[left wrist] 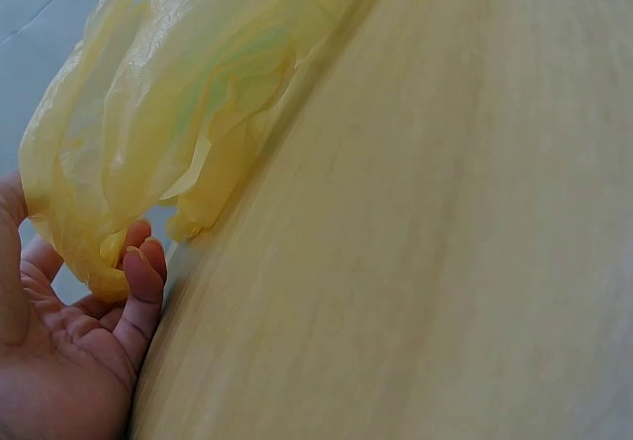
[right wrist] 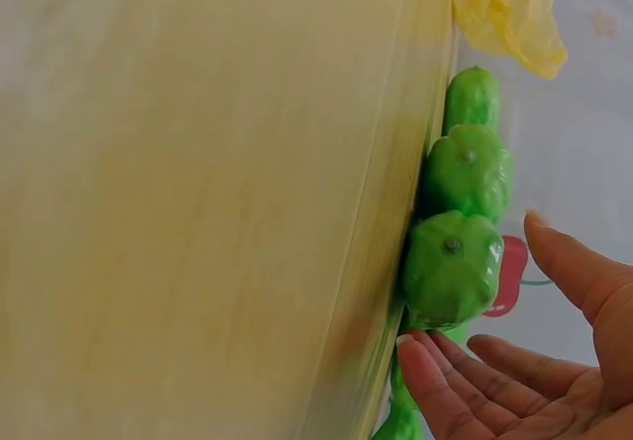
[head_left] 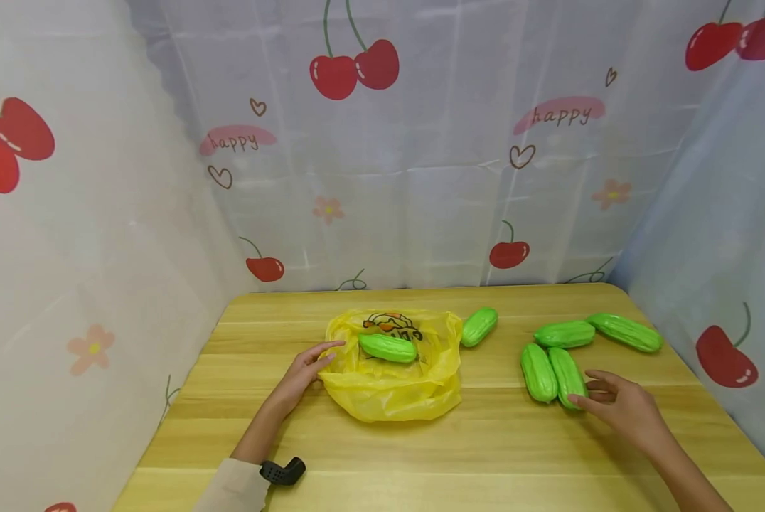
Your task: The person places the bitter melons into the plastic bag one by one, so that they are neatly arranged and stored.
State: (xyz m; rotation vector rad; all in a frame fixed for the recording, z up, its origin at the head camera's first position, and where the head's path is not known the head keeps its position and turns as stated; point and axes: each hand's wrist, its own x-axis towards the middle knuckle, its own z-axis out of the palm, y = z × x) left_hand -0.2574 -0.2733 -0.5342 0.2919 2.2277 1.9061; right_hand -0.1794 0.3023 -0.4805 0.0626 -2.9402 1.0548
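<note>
A yellow plastic bag lies spread on the table, its mouth wide, with one plump, ridged, cucumber-like green vegetable on it. At the bag's left edge is my left hand; in the left wrist view its fingers curl about a gathered fold of the bag. My right hand is at the near end of a green vegetable, with thumb and fingers parted around it. In the right wrist view the fingertips are right by that vegetable's blunt end. A second one lies alongside it.
Another green vegetable lies just right of the bag. Two more, one crosswise and one slanted, lie at the back right. The wooden table is bounded by a cherry-print curtain behind and at both sides.
</note>
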